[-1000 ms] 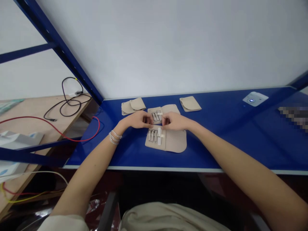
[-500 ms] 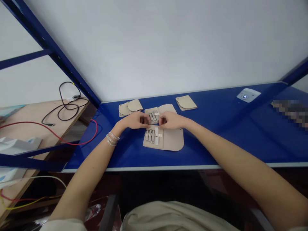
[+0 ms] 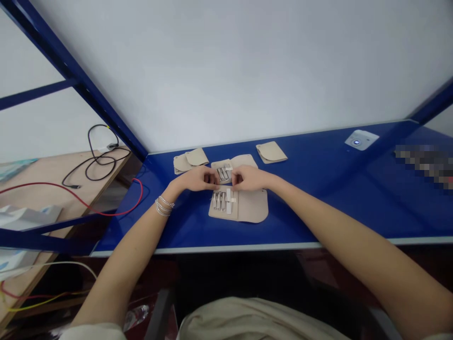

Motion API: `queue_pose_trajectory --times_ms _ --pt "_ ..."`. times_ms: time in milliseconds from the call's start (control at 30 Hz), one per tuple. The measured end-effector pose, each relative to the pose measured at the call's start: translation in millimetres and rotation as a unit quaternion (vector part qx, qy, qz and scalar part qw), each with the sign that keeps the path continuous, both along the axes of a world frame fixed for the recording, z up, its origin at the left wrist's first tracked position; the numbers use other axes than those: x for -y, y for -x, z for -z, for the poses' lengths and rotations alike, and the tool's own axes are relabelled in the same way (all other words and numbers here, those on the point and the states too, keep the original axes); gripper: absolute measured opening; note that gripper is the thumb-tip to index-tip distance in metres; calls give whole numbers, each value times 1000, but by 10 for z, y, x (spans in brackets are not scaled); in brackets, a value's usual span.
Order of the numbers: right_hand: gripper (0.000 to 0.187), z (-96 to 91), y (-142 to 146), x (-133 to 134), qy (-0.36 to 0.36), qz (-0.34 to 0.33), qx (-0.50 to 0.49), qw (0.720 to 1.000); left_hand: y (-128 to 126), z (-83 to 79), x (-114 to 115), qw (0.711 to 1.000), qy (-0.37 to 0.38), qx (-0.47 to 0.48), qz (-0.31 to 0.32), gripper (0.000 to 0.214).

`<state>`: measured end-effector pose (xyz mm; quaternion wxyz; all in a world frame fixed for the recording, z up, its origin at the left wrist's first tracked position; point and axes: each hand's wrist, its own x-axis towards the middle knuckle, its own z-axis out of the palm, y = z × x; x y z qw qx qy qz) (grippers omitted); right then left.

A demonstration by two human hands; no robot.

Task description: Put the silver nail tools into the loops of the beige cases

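Observation:
Two beige manicure cases lie open on the blue table [image 3: 318, 208]. The near case [image 3: 244, 208] holds several metal tools under a strap. The far case [image 3: 244, 161] shows a few metal tools too. My left hand [image 3: 198, 179] and my right hand [image 3: 249, 178] hover close together between the two cases, fingers curled in a pinch over the far case's lower edge. What the fingertips hold is too small to name. Silver bracelets sit on my left wrist.
Closed beige cases lie behind: a stacked pair [image 3: 187, 159] at the left and one [image 3: 271, 152] at the right. A white device with a blue light [image 3: 361, 140] sits far right. Black and red cables [image 3: 102, 160] trail over the wooden bench at the left.
Both hands stay pinched together at the same spot over the cases; only the camera has shifted slightly. The cases have not moved.

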<state>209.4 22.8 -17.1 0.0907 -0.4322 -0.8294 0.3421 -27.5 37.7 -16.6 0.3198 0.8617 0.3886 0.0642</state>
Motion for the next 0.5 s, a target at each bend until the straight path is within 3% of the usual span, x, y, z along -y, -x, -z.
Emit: queue_pose_trajectory --times_ms 500 --pt "13 14 3 1 -7 -6 -6 1000 23 19 -32 1000 9 1 4 26"
